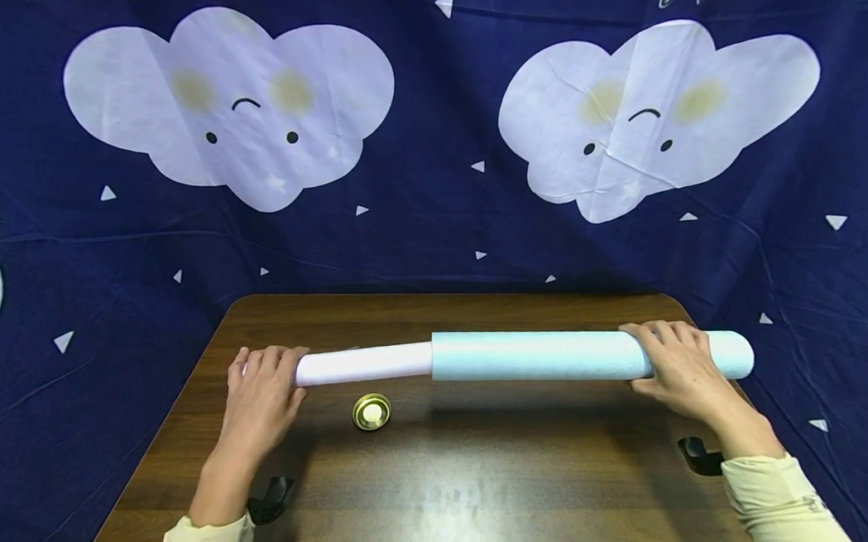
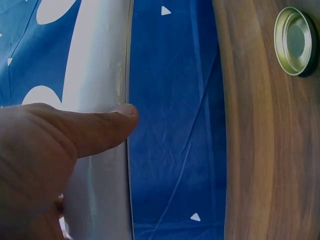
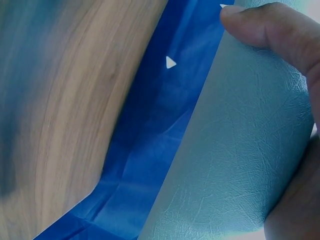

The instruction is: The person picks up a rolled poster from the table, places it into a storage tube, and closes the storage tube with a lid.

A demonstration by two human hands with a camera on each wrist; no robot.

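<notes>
Below mid-frame, the left hand [image 1: 262,389] curls round a white roll [image 1: 368,364], the right hand [image 1: 674,364] round a pale-blue tube [image 1: 529,356]; squeezing hard might dent them.

A thick, pale-blue cylinder with a finely creased surface [image 1: 536,354] is held crosswise above the brown wood-grain table [image 1: 536,480], the right hand [image 1: 677,368] gripping it near its rounded right end. A slimmer, smooth white tube [image 1: 368,364] juts from its left end, its far portion gripped by the left hand [image 1: 263,397].
</notes>
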